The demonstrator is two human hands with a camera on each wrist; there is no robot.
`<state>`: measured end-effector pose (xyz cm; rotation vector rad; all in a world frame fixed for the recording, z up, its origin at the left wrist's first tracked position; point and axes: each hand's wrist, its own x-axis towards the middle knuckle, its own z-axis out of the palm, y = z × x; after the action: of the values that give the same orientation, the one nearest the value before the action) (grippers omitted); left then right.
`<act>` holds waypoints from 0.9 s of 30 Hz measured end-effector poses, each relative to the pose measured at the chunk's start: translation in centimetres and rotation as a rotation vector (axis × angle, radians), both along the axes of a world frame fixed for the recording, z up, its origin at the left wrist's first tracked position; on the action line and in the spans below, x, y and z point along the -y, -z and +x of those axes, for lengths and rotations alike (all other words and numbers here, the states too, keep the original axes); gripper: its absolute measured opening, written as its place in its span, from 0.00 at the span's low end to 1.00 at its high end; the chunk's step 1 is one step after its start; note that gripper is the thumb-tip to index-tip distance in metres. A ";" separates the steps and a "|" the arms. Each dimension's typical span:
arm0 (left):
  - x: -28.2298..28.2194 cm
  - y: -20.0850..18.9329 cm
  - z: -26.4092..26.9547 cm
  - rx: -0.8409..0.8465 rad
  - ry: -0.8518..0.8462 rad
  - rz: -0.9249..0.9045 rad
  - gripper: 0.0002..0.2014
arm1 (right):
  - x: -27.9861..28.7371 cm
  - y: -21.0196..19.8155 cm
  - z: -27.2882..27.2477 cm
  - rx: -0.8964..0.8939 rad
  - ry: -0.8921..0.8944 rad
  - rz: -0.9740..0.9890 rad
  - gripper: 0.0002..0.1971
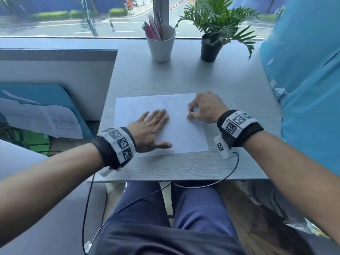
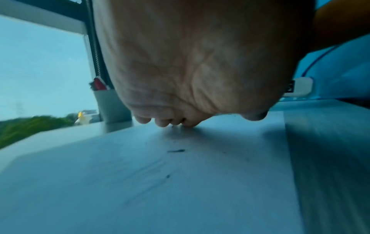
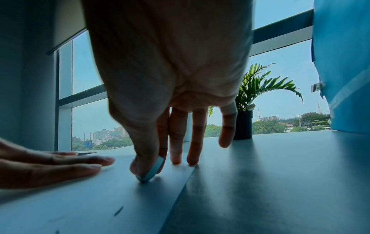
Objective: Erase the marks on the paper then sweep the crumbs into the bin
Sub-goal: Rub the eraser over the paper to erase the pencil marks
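A white sheet of paper (image 1: 180, 137) lies on the grey table (image 1: 184, 166), with faint pencil marks and a few dark eraser crumbs (image 2: 175, 151) on it. My left hand (image 1: 152, 129) lies flat on the sheet's left half, fingers straight, holding it down. My right hand (image 1: 200, 107) is at the sheet's right part and pinches a small white eraser (image 3: 153, 170) between thumb and forefinger, its tip pressed on the paper (image 3: 80, 205). The other right fingers (image 3: 193, 142) point down at the paper's edge. No bin is in view.
A white cup of pens (image 1: 161, 44) and a potted plant in a black pot (image 1: 210, 48) stand at the table's far edge by the window. A blue covered object (image 1: 309, 89) crowds the right side. Loose papers (image 1: 46, 120) lie low at left.
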<state>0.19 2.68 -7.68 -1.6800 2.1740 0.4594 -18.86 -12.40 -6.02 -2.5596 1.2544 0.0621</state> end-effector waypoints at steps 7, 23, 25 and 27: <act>-1.5 0.4 -8.5 -0.281 0.429 0.084 0.46 | 0.2 -0.2 0.1 -0.025 0.006 0.008 0.09; 1.7 0.2 0.8 -0.163 -0.359 0.021 0.55 | -2.0 -1.3 -0.4 -0.100 0.001 -0.083 0.06; 2.2 0.3 0.2 -0.241 -0.396 0.010 0.57 | -3.1 -1.4 -0.9 -0.122 -0.008 -0.113 0.05; 2.9 0.4 -0.1 -0.277 -0.410 -0.008 0.60 | -3.9 -1.5 -1.2 -0.138 -0.023 -0.106 0.06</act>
<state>0.05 -0.25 -8.08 -2.1867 1.9997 0.8369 -20.02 -8.55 -4.52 -2.7013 1.3095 0.1851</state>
